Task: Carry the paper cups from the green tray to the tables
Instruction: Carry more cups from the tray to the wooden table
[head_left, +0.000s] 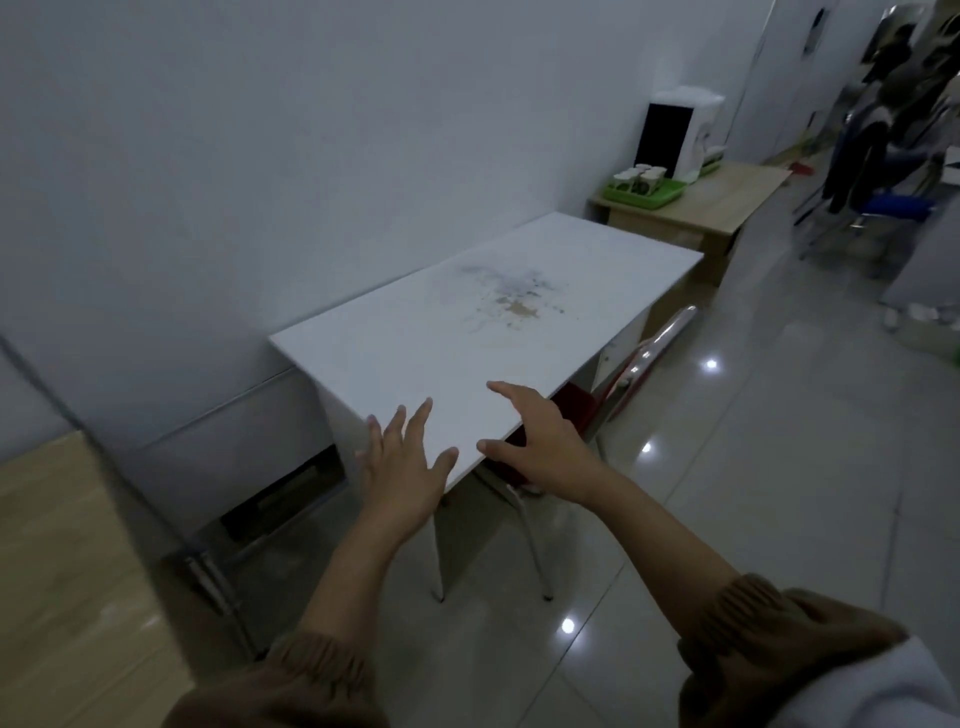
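Several paper cups (638, 177) stand in the green tray (660, 198) on a wooden table (727, 200) far ahead by the wall. Between me and it is a white table (426, 343) with a stain in its middle. My left hand (402, 465) hovers over the white table's near corner, fingers spread and holding nothing. My right hand (535, 441) is beside it over the near edge, fingers spread, also holding nothing.
A white appliance (680, 135) with a dark front stands behind the tray. A red chair (613, 384) is tucked under the white table's right side. Another wooden surface (57, 582) is at near left. People and chairs (883, 156) crowd the far right. Glossy tiled floor lies to the right.
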